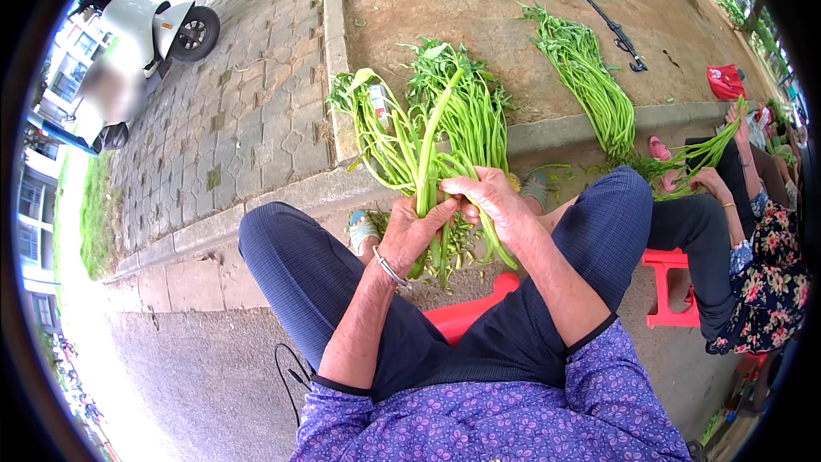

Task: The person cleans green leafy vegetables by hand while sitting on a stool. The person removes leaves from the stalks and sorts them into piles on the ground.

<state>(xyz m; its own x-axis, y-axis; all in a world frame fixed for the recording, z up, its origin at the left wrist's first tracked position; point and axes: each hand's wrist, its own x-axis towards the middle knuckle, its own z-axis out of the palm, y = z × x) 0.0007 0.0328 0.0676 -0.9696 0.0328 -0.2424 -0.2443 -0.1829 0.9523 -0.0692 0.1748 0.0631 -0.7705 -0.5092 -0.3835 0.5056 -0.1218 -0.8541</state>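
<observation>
My left hand (414,231) grips a bunch of green leafy-vegetable stems (426,147), held upright between my knees. My right hand (490,202) pinches more green stems (490,234) close beside the left thumb, their ends hanging down past the palm. Both hands nearly touch. Just beyond them, a pile of long-stemmed leafy greens (474,122) lies across the curb, leaves pointing away from me. Short cut or broken stem pieces (465,247) litter the ground below my hands. A silver bangle circles my left wrist.
A second bundle of greens (587,77) rests on the curb (545,135) to the right. A black pole (600,9) lies on bare soil. At right, another person (757,263) sits holding stems. A white scooter (138,32) stands on the paving at left. Beneath me is a red stool (465,317).
</observation>
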